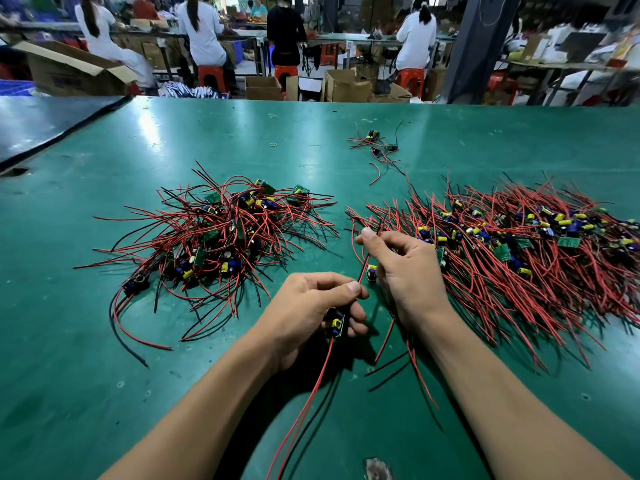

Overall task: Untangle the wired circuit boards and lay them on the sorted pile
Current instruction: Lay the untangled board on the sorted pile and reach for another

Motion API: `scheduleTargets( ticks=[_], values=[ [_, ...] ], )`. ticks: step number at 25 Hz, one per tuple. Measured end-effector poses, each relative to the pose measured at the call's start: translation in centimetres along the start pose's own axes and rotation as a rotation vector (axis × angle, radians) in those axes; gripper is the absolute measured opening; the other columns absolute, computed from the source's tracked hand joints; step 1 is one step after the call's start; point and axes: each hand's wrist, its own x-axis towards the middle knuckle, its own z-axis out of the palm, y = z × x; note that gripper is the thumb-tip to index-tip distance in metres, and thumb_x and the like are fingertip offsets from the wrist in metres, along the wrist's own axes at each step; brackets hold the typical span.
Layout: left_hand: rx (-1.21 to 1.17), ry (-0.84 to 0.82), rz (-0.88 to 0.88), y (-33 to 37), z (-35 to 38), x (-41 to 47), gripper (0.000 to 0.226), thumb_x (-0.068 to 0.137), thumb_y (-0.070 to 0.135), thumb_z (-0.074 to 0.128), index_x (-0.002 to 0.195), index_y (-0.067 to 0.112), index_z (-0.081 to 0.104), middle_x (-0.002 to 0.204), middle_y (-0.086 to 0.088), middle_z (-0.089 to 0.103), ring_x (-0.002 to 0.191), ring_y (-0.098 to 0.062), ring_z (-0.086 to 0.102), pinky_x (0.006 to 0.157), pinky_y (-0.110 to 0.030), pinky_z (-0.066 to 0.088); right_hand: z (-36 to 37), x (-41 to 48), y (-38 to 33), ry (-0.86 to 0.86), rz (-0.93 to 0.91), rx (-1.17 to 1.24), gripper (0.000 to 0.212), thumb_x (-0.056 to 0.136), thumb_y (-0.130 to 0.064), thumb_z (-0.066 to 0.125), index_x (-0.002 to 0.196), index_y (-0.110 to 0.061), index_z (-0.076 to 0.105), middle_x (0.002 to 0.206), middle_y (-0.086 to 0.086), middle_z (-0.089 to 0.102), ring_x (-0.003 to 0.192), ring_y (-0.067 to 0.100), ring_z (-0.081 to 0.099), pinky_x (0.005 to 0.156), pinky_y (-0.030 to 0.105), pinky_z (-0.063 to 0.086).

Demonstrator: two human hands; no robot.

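Two bare forearms reach in from the bottom edge and angle toward each other. The left hand [313, 306] sits lower and nearer, palm turned inward, fingers curled closed, thumb pressed flat against the side of the index finger in a pinch. The right hand [401, 268] is just beyond and beside it, back of the hand facing up, wrist slightly bent. Its thumb and index finger meet in a raised pinch while the other fingers curl loosely underneath.
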Motion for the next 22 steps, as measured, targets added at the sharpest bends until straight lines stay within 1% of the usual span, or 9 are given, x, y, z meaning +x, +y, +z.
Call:
scheduleTargets(
  ticks=[4,7,9,11,13,15,17,20,22],
  values=[
    [0.029,-0.037,-0.014,0.1,0.0,-0.1,0.015,0.094,0.010,0.059,0.087,-0.001,0.068,0.061,-0.011,0.063,0.051,-0.022,0.062,0.053,-0.024,0.052,0.2,0.1,-0.2,0.175,-0.110,-0.084,0.033,0.087,-0.036,0.077,0.060,-0.023,0.063,0.048,-0.014,0.051,0.047,0.002,0.042,0.054,0.020,0.036],
    [0.041,-0.073,-0.022,0.4,-0.3,-0.3,0.015,0.093,0.011,0.059,0.088,-0.001,0.067,0.061,-0.011,0.061,0.050,-0.020,0.061,0.053,-0.023,0.051,0.0,0.0,-0.6,0.280,-0.247,-0.187,0.025,0.082,-0.033,0.082,0.068,-0.026,0.062,0.067,-0.008,0.063,0.061,0.003,0.053,0.064,0.019,0.043],
    [0.042,-0.078,-0.019,0.5,-0.4,-0.4,0.015,0.092,0.011,0.059,0.087,0.000,0.068,0.061,-0.011,0.061,0.049,-0.020,0.061,0.052,-0.023,0.050,-0.2,0.0,-1.0,0.259,-0.223,-0.194,0.026,0.082,-0.032,0.082,0.070,-0.023,0.061,0.066,-0.003,0.060,0.059,0.009,0.050,0.060,0.023,0.043],
    [0.053,-0.068,-0.008,0.5,-0.6,-0.4,0.015,0.092,0.011,0.060,0.086,0.000,0.068,0.061,-0.011,0.061,0.049,-0.020,0.060,0.052,-0.023,0.050,-0.4,0.1,-1.4,0.173,-0.065,-0.020,0.032,0.087,-0.030,0.077,0.069,-0.014,0.057,0.057,0.002,0.047,0.046,0.012,0.039,0.047,0.024,0.034],
    [0.084,-0.055,0.007,0.4,-0.6,-0.3,0.015,0.091,0.011,0.061,0.085,0.001,0.069,0.061,-0.012,0.062,0.049,-0.021,0.061,0.053,-0.023,0.051,-0.5,0.3,-2.0,0.068,0.185,0.319,0.035,0.094,-0.029,0.068,0.069,-0.008,0.054,0.052,0.001,0.035,0.034,0.009,0.028,0.037,0.019,0.024],
    [0.132,-0.047,0.020,0.3,-0.7,-0.2,0.014,0.091,0.013,0.062,0.086,0.002,0.070,0.061,-0.011,0.063,0.050,-0.022,0.061,0.054,-0.024,0.052,-0.8,0.5,-2.6,-0.010,0.442,0.585,0.035,0.095,-0.028,0.063,0.067,-0.009,0.053,0.056,-0.002,0.032,0.030,0.005,0.025,0.031,0.018,0.022],
    [0.174,-0.052,0.025,0.1,-0.8,-0.1,0.014,0.091,0.015,0.064,0.087,0.003,0.071,0.062,-0.011,0.064,0.051,-0.022,0.062,0.057,-0.025,0.052,-1.2,0.6,-3.1,-0.087,0.635,0.805,0.027,0.086,-0.023,0.064,0.067,-0.011,0.051,0.061,-0.003,0.034,0.027,0.003,0.027,0.028,0.016,0.022],
    [0.193,-0.070,0.013,0.0,-0.8,0.0,0.014,0.091,0.014,0.065,0.088,0.002,0.072,0.064,-0.012,0.065,0.052,-0.022,0.062,0.057,-0.025,0.052,-1.6,0.5,-3.6,-0.189,0.765,0.965,0.022,0.080,-0.020,0.064,0.068,-0.012,0.048,0.059,-0.002,0.041,0.025,0.004,0.030,0.026,0.015,0.022],
    [0.192,-0.057,0.001,0.0,-0.8,0.0,0.013,0.091,0.013,0.065,0.088,0.002,0.071,0.064,-0.013,0.065,0.052,-0.022,0.062,0.057,-0.025,0.052,-1.5,0.4,-3.6,-0.160,0.727,0.863,0.024,0.080,-0.022,0.067,0.068,-0.012,0.049,0.060,-0.003,0.041,0.026,0.003,0.030,0.027,0.014,0.022]
  ],
)
